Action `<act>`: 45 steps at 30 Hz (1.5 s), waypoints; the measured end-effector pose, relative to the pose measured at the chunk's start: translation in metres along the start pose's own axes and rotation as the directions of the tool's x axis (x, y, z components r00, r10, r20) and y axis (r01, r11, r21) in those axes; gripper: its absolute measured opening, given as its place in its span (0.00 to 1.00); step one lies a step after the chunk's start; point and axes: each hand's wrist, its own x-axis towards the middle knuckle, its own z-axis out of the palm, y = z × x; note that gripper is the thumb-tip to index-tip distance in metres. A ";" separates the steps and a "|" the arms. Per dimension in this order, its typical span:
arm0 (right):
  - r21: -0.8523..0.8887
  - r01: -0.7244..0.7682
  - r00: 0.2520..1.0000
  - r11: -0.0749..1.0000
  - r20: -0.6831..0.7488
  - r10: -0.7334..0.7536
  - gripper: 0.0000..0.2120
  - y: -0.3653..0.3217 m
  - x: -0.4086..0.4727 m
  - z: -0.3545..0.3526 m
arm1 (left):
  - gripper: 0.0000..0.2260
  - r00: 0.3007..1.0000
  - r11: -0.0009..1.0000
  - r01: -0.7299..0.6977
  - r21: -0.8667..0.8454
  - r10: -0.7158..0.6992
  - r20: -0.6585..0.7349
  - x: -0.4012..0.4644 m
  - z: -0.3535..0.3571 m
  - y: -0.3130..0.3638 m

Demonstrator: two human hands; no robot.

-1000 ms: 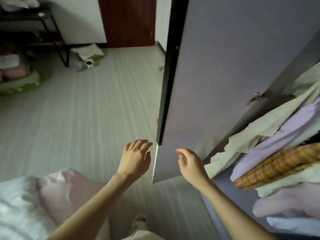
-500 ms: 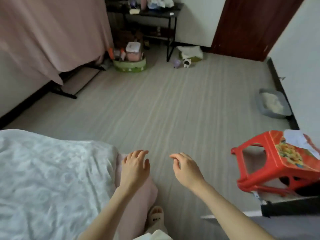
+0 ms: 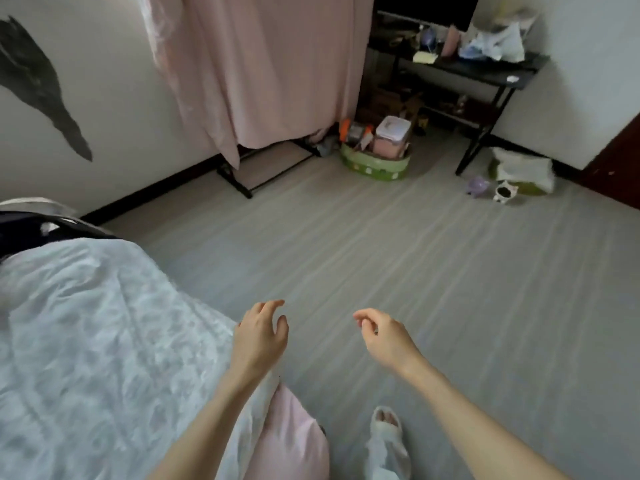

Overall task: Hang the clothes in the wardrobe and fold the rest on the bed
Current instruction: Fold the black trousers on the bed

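Note:
The bed [image 3: 86,341] with a pale patterned cover fills the lower left; a dark garment [image 3: 24,230] lies at its far end. My left hand [image 3: 259,334] hovers above the bed's corner, fingers loosely curled and holding nothing. My right hand [image 3: 382,336] floats over the floor to the right, fingers loosely curled, also holding nothing. The wardrobe is out of view. A pink sheet [image 3: 291,434] hangs at the bed's near corner.
A pink cloth [image 3: 263,67] drapes over a black rack by the wall. A green basket [image 3: 375,164] with boxes sits on the floor. A black desk [image 3: 478,71] stands at the back right, with pet bowls [image 3: 504,194] near it. My slippered foot [image 3: 386,438] is below.
My view has swung left from the wardrobe door and clothes, past the red stool, to the bed and the far wall. Both hands stay raised with nothing in them.

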 end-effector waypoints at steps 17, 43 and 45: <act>-0.028 0.500 0.791 0.865 0.422 -0.444 0.13 -0.177 0.353 -0.050 | 0.16 0.780 0.888 0.374 -0.268 -0.458 -0.428 0.248 -0.065 0.033; 0.222 0.859 0.115 0.462 0.795 -0.596 0.18 -0.651 0.566 0.410 | 0.17 0.081 0.412 0.677 -0.610 -0.865 -0.495 0.407 -0.332 -0.423; 0.248 0.864 0.077 0.438 0.795 -0.602 0.18 -0.696 0.577 0.462 | 0.18 0.024 0.354 0.680 -0.642 -0.886 -0.463 0.416 -0.358 -0.468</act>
